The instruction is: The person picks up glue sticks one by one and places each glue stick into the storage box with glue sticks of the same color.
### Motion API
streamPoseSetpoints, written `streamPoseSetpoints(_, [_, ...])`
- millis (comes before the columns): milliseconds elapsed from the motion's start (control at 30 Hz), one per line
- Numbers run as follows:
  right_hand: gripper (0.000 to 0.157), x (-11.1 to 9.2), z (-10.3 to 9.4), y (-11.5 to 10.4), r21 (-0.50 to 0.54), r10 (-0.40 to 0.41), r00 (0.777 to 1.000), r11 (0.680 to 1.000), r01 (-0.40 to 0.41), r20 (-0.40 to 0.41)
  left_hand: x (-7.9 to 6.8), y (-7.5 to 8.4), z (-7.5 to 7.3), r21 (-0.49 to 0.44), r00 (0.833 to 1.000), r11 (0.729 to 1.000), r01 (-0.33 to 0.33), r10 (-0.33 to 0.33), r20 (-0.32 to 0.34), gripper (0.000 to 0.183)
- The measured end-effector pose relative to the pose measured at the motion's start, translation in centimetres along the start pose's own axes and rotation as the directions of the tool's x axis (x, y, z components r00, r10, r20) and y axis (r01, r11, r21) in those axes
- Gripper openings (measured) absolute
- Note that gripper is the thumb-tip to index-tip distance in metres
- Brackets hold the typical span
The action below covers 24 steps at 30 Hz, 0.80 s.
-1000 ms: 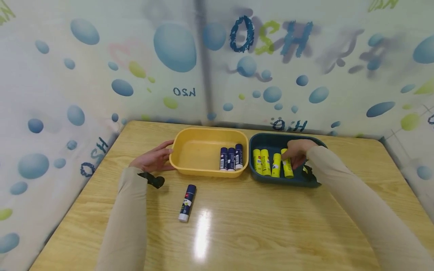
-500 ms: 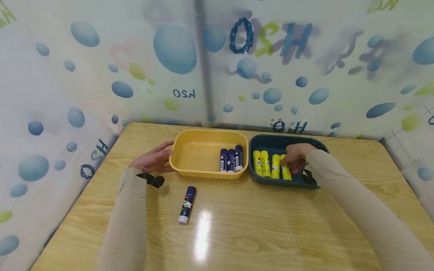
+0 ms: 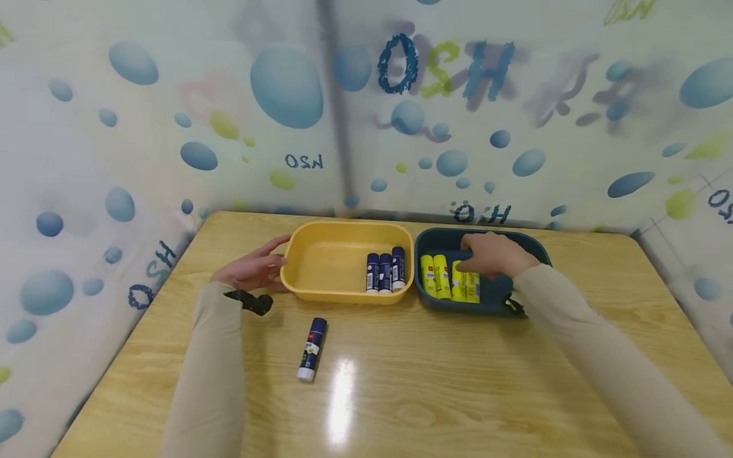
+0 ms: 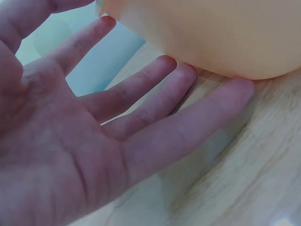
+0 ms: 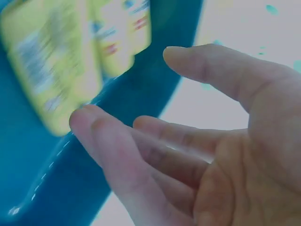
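Note:
My left hand (image 3: 252, 268) is beside the yellow bin (image 3: 323, 270), its spread fingertips touching the outer wall low down in the left wrist view. Inside this bin, three navy glue sticks (image 3: 385, 275) lie side by side at the right end. My right hand (image 3: 497, 254) hovers over the dark blue bin (image 3: 466, 308), thumb apart from the fingers and nothing between them. Under its fingertips several yellow glue sticks (image 3: 441, 277) lie in a row at the bin's left; in the right wrist view they appear blurred beyond the fingers (image 5: 124, 160).
One navy glue stick (image 3: 312, 350) with a white end lies on the wooden table (image 3: 424, 381), in front of the yellow bin. The two bins stand side by side near the table's back edge. Behind them rises a wall covering (image 3: 355, 114) printed with blue drops.
My right hand has let go of the rightmost yellow glue stick, which now lies beside the others, and its fingers have opened. My left hand stays at the yellow bin.

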State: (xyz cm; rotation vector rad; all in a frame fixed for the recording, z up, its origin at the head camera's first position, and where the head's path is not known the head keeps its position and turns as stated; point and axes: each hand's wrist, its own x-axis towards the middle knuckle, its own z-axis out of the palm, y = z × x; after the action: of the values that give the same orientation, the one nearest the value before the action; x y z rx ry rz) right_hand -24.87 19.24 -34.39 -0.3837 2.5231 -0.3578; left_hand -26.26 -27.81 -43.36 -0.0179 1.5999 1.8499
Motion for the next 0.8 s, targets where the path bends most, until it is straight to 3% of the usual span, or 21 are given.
streamPoseSetpoints(267, [0.049,-1.9,1.5,-3.3,-0.033,-0.142,0.986,0.99,0.139,-0.087,0.0,0.5,0.0,0.082,1.0,0.997,0.0,0.001,-0.011,0.063])
streamPoseSetpoints(467, [0.049,-3.1,2.9,-5.2,-0.001,-0.206,0.977,0.978,0.207,-0.06,0.4,1.1,-0.1,0.163,0.998,0.987,0.004,0.006,-0.063,0.06])
streamPoseSetpoints(633, [0.043,-3.4,4.2,-6.5,0.026,-0.264,0.964,0.964,0.265,-0.042,0.6,1.3,-0.1,0.202,0.998,0.979,0.006,0.007,-0.063,0.059])
streamPoseSetpoints(800, [0.043,-3.2,5.7,-7.3,0.071,-0.272,0.962,0.96,0.271,0.002,0.7,1.4,0.0,0.2,0.998,0.98,0.008,0.003,-0.055,0.06])
